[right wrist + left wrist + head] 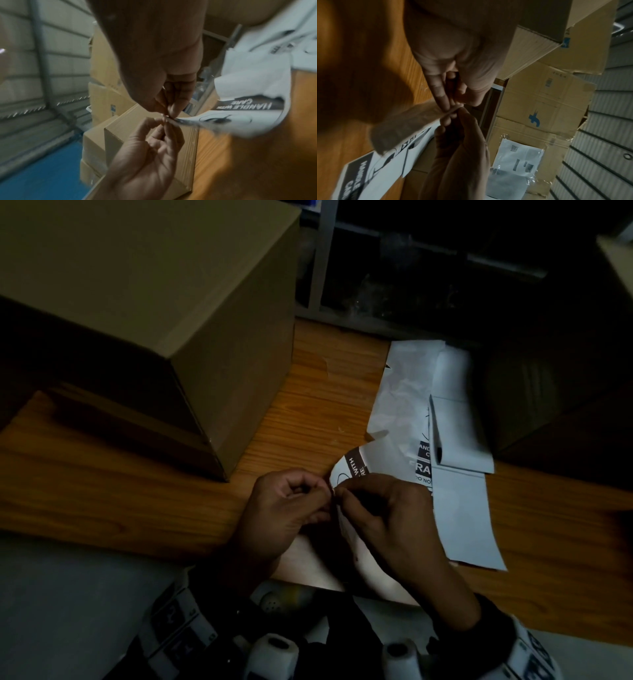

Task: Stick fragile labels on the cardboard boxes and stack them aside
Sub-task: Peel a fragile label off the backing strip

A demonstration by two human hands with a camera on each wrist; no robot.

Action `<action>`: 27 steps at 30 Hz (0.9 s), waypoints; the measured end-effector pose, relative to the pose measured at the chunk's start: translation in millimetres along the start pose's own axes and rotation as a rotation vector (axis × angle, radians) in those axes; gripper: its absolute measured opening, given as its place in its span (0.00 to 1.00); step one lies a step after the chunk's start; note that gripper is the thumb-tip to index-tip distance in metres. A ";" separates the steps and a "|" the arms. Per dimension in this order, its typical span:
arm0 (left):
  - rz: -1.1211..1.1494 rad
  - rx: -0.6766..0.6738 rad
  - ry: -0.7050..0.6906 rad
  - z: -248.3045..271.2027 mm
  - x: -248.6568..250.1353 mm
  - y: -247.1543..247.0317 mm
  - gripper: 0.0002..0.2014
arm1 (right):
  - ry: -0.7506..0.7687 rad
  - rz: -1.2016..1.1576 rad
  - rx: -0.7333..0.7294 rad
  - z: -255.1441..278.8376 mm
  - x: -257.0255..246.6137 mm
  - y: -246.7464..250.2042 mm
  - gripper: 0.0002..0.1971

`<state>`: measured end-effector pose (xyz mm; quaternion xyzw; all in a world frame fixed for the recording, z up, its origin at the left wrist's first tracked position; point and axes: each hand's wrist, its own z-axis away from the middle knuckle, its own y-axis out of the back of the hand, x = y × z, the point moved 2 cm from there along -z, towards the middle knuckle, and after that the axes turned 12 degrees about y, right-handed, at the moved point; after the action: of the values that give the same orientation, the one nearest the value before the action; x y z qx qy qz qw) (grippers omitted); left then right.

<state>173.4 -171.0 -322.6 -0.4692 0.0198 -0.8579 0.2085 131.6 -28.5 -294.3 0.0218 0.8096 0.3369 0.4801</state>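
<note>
A large plain cardboard box (154,302) stands on the wooden table (120,491) at the left, also seen in the left wrist view (530,47). In front of it both hands meet over the table's near edge. My left hand (323,492) and right hand (342,489) each pinch the same corner of a curled white label (352,470) printed "HANDLE WITH CARE". In the right wrist view the label (223,117) bends away to the right from the right hand's (169,115) pinch, with the left hand (163,120) just below. The label's lower part is hidden under my right hand.
More white label sheets (462,508) lie spread on the table at the right, one showing part of a FRAGILE print (423,465). A dark box (548,405) sits beyond them. Several worn cardboard boxes (539,108) are stacked off the table's left side.
</note>
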 end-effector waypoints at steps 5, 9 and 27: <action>0.038 -0.012 0.010 -0.7 -3.2 2.0 0.12 | -0.017 -0.014 -0.006 2.4 3.9 -4.8 0.05; 0.182 0.061 0.064 -6.2 -12.9 5.5 0.04 | -0.031 -0.016 -0.048 6.2 13.6 -20.2 0.07; -1.035 0.325 -0.457 -27.7 -11.8 3.7 0.04 | -0.267 0.454 -0.193 -18.8 94.9 -19.8 0.07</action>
<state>157.8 -174.4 -348.4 -0.5529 -0.3888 -0.7173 -0.1690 71.3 -19.6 -372.0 0.2012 0.6778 0.5053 0.4947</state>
